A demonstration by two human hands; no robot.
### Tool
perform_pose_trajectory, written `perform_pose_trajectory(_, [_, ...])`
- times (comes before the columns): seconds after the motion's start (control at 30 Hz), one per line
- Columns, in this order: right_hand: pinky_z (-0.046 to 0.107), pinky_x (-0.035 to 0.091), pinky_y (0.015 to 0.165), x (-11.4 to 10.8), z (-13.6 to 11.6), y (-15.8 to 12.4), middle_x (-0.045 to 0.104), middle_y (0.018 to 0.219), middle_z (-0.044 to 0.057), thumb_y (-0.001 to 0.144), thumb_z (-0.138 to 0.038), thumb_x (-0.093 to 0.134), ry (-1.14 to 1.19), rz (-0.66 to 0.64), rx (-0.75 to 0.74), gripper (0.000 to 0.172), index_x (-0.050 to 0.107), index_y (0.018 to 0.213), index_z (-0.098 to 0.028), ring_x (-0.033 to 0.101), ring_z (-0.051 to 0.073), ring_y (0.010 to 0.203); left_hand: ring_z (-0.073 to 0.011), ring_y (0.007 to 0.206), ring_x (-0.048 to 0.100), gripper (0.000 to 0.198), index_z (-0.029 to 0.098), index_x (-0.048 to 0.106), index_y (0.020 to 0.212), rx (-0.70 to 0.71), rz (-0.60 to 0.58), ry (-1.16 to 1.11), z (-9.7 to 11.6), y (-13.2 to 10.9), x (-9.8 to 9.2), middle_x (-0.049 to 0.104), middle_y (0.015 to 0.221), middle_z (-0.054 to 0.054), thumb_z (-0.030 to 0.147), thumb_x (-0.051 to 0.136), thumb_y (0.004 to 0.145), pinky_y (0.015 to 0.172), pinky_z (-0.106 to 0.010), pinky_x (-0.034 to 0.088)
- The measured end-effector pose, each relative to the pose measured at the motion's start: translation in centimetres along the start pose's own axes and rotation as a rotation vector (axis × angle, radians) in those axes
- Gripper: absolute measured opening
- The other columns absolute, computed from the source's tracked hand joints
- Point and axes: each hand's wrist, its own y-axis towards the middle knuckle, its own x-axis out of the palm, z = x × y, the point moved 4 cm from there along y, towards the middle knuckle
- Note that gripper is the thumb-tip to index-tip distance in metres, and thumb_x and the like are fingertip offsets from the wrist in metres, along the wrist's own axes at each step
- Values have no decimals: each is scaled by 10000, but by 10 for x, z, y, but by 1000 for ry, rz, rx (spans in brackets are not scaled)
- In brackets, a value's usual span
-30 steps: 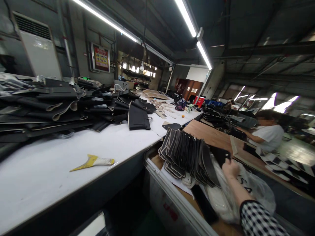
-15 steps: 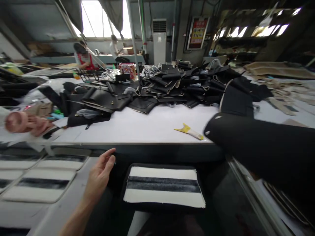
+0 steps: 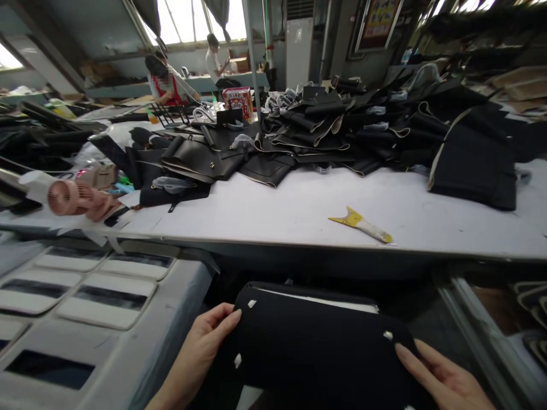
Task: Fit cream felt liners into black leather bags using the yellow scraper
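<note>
A black sheet piece (image 3: 316, 347) with small white tabs near its corners spans the space between my hands. My left hand (image 3: 200, 347) pinches its upper left edge between thumb and fingers. At the right edge, my right hand (image 3: 444, 370) grips it the same way, thumb on top. Beneath the sheet lies a black-edged panel with a white face (image 3: 342, 304); only a thin white strip and its dark far rim show, and the rest is covered. The sheet's near edge runs out of view at the bottom.
A yellow forked scraper (image 3: 361, 225) lies on the white table (image 3: 265, 210). Behind it are heaped black leather pieces (image 3: 307, 125). A pink fan (image 3: 81, 198) stands left. White panels with dark stripes (image 3: 109, 299) lie on the left side table. Two people sit at the back.
The black sheet has come from the right over the white-faced panel. My left hand, empty before, now grips its left edge. My right hand has come into view. The camera has turned left.
</note>
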Motion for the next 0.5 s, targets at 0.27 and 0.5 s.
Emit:
perform_pose_trajectory(0.27, [328,596,682,2,-16,23,739,837,48,647,-479,804,-126,208,-115,842,496,1390,-231,705,269,775,-126,751,495,526,200,575,1273,148,121,311,10,24,-11,506,819,19,485,646,837,685,-237,407])
perform_pose_trajectory(0.5, [241,550,524,-2,-20,36,651,605,-2,603,-476,805,-231,269,-187,805,580,1320,-186,668,217,610,-131,725,486,548,187,500,1370,181,109,545,6,34,-18,498,805,15,467,551,901,678,-259,396])
